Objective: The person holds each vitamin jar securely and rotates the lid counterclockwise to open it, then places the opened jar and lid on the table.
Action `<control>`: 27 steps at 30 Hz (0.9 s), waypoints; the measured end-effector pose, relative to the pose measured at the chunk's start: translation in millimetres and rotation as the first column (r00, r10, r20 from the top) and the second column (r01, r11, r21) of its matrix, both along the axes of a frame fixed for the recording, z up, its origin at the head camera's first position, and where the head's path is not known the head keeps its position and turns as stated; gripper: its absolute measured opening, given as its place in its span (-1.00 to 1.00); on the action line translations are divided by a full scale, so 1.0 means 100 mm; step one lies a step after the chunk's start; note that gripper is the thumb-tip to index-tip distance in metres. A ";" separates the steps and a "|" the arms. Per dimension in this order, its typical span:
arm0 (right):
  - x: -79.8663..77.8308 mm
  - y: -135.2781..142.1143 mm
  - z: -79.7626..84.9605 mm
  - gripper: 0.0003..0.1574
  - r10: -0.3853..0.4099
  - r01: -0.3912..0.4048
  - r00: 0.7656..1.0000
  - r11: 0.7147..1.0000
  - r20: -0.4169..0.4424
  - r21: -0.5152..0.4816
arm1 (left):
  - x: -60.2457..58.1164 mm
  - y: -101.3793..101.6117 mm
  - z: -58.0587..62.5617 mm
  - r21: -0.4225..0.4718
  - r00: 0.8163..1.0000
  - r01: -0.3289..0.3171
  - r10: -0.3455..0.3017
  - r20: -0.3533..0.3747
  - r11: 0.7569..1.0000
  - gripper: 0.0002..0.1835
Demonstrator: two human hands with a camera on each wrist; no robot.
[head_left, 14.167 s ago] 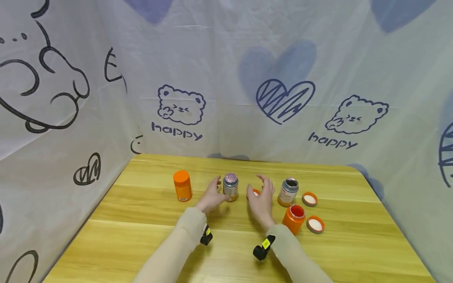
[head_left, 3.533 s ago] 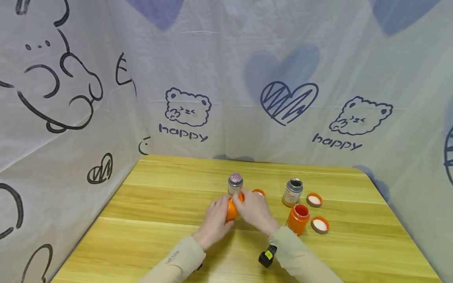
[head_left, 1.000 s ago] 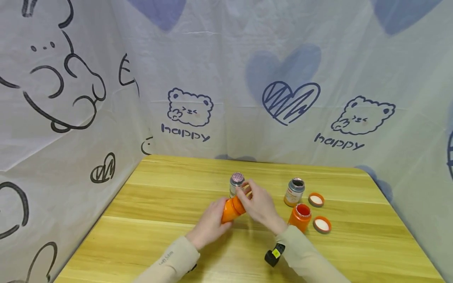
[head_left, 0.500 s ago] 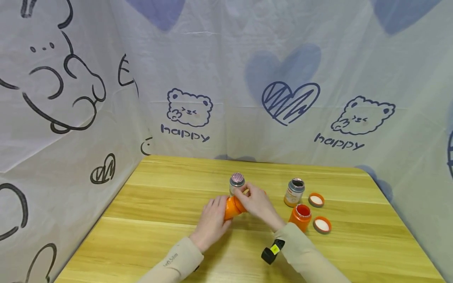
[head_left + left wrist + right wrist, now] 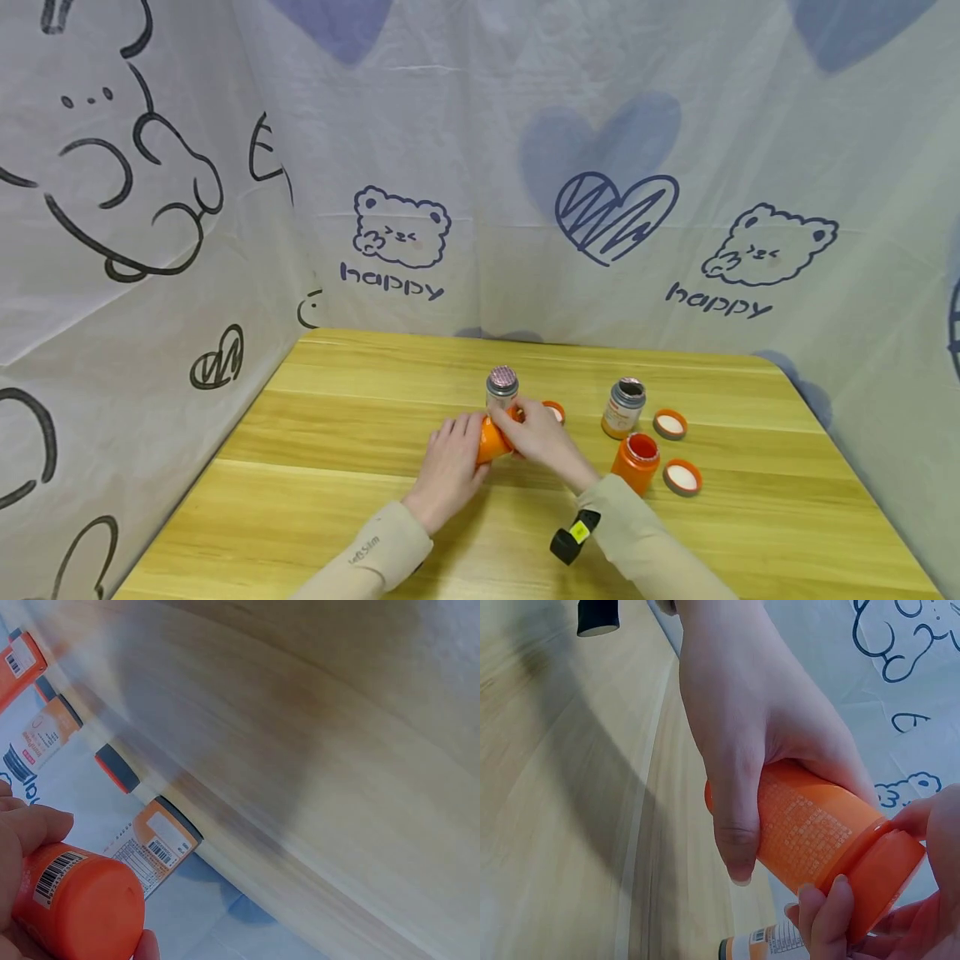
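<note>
An orange jar (image 5: 491,443) is held tilted between both hands above the table, its base toward the left hand. My left hand (image 5: 448,468) grips the jar body, with fingers over the top and thumb below. In the right wrist view, the smooth orange lid (image 5: 889,877) sits at the jar's neck, and the fingers of my right hand (image 5: 832,919) pinch its rim. A printed text block shows on the jar body (image 5: 802,821). The left wrist view shows the jar's round base (image 5: 105,911) and a barcode on its side.
Just behind the hands stands a foil-sealed jar (image 5: 502,385) with a grey neck; a loose lid (image 5: 555,410) lies to its right. Farther right are an opened grey-necked jar (image 5: 622,408), an opened orange jar (image 5: 637,461) and two upturned lids (image 5: 670,424).
The orange jar stood at the table's left 14.2 s ago; both hands now hold it at the middle. Over the last second my right hand has shifted and turned about the lid.
</note>
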State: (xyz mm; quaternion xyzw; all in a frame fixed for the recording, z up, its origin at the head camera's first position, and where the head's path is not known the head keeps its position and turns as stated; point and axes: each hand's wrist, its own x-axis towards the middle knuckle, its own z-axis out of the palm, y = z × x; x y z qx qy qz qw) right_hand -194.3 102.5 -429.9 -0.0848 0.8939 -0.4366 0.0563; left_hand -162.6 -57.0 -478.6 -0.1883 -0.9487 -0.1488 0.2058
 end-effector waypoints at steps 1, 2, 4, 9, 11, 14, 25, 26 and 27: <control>0.00 0.00 0.00 -0.50 0.000 0.000 1.000 1.000 0.002 0.001 | 0.00 0.00 0.00 0.001 1.000 0.000 0.000 0.002 1.000 -0.29; 0.00 -0.01 0.00 -0.52 0.001 -0.001 1.000 1.000 0.005 0.000 | 0.00 0.00 0.00 0.003 1.000 0.001 -0.001 0.003 1.000 -0.28; 0.01 -0.01 0.00 -0.55 0.001 -0.001 1.000 1.000 0.008 -0.004 | -0.01 0.00 -0.01 0.006 1.000 0.002 -0.002 0.004 1.000 -0.27; 0.01 -0.01 0.01 -0.56 0.003 -0.003 1.000 1.000 0.011 -0.009 | -0.01 -0.01 -0.01 0.011 1.000 0.007 -0.008 0.008 1.000 -0.25; 0.02 -0.01 0.00 -0.56 0.006 -0.006 1.000 1.000 0.011 -0.007 | -0.02 -0.01 -0.02 0.015 1.000 0.011 -0.011 0.013 1.000 -0.25; 0.02 -0.02 0.00 -0.55 0.008 -0.008 1.000 1.000 0.011 0.001 | -0.02 -0.02 -0.02 0.024 1.000 0.017 -0.018 0.021 1.000 -0.24; 0.04 0.01 0.00 -0.53 0.053 -0.052 0.998 0.998 -0.031 0.043 | -0.05 -0.08 0.00 0.092 0.989 0.085 -0.095 0.112 0.992 -0.31; 0.04 0.02 0.00 -0.53 0.068 -0.065 0.996 0.996 -0.050 0.053 | -0.05 -0.09 0.00 0.109 0.985 0.099 -0.113 0.132 0.989 -0.32; 0.04 0.03 0.00 -0.53 0.086 -0.082 0.994 0.995 -0.072 0.062 | -0.06 -0.10 0.01 0.124 0.980 0.115 -0.133 0.149 0.986 -0.33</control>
